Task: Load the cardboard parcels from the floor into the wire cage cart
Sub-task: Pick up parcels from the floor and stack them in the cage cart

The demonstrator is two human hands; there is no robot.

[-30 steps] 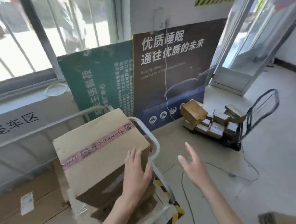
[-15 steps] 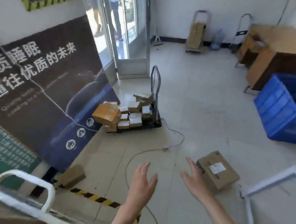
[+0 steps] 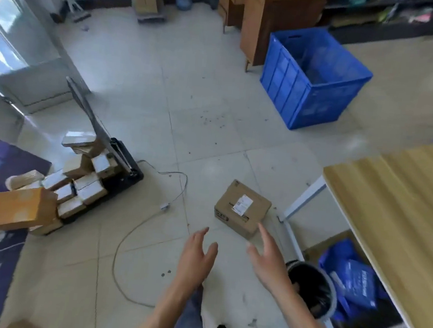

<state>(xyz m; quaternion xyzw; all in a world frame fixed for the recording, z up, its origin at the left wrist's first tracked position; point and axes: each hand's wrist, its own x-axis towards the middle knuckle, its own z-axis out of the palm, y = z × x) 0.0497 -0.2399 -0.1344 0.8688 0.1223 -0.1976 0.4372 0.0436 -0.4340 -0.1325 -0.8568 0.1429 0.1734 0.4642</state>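
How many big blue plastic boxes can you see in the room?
1. The blue crate stands on the floor at the far right, right beside the wooden desk. The blue things under the table look like bags, not boxes; more could be hidden there.

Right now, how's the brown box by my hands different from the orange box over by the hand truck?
The brown box lies flat on bare floor by itself; the orange box sits tilted against the small parcels by the hand truck. The brown box shows a white label; the orange box shows none. Both are closed cardboard, and neither is being touched.
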